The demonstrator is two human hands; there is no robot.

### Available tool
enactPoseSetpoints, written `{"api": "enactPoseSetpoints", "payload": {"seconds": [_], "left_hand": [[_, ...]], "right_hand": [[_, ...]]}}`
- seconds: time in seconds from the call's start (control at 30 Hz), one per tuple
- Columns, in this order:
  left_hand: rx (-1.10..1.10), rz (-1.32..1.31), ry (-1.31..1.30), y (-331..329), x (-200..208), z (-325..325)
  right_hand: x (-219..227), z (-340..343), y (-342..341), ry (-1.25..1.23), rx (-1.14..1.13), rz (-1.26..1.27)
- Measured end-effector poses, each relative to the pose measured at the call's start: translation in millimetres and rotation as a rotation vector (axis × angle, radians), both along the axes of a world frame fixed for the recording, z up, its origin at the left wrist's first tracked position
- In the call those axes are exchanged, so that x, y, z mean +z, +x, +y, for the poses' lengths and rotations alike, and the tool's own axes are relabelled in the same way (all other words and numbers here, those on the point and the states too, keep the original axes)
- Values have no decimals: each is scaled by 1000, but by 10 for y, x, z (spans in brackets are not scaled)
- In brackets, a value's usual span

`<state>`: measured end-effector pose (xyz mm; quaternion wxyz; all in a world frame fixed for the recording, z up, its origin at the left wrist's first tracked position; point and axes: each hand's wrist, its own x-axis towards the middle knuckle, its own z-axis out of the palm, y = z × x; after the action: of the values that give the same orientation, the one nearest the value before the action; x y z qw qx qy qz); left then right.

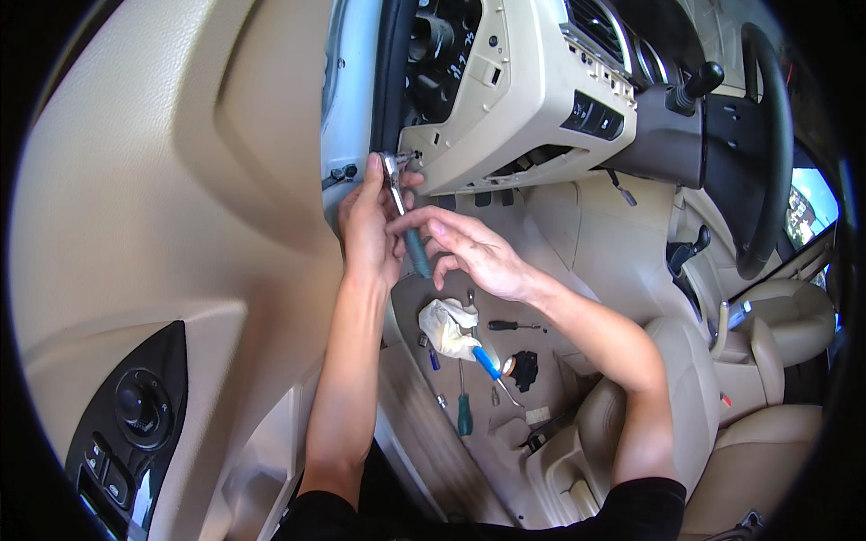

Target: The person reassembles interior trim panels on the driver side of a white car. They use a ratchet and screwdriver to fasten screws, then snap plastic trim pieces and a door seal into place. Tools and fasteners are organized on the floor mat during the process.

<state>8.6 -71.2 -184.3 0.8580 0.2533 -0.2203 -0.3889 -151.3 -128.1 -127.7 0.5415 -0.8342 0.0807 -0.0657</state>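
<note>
A ratchet wrench (395, 185) with a chrome head and a dark green grip stands against the lower left corner of the cream dashboard panel (519, 108). Its short metal extension points right, at a fastener hole in the panel edge. My left hand (365, 225) is closed around the ratchet's head, thumb on top, some fingers hidden behind it. Across the handle reaches my right hand (483, 257), its index finger touching the shaft just above the grip. The other right fingers are loosely bent and apart, beside the green grip, not wrapped round it.
The door panel (271, 198) stands close on my left. On the footwell floor lie a white glove (446, 326), a blue-handled pry tool (487, 362), a green screwdriver (465, 415), a black screwdriver (510, 325) and small parts. The steering wheel (767, 153) is at right.
</note>
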Motion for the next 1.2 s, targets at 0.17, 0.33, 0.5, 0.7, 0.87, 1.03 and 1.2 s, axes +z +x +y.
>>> {"api": "enactPoseSetpoints", "payload": {"seconds": [0.17,0.33,0.5,0.7,0.87,1.03,1.2], "left_hand": [[3,-23,-105,-2,6,-41],[25,-47,-19,-17,25,-15],[53,-34,9,-44,30,20],[65,-57,20,-17,-48,-89],[39,-169,-28,-21,-56,-33],[67,-105,-72,-60,0,-53],[11,-181,-32,-20,-59,-37]], "right_hand": [[-36,-121,-15,530,129,-461],[35,-169,-42,243,117,-101],[56,-139,-9,437,161,-238],[-37,-282,-29,472,301,-243],[-54,-266,-70,212,250,-193],[-49,-308,-110,322,243,-282],[-76,-426,-125,49,204,61]]}}
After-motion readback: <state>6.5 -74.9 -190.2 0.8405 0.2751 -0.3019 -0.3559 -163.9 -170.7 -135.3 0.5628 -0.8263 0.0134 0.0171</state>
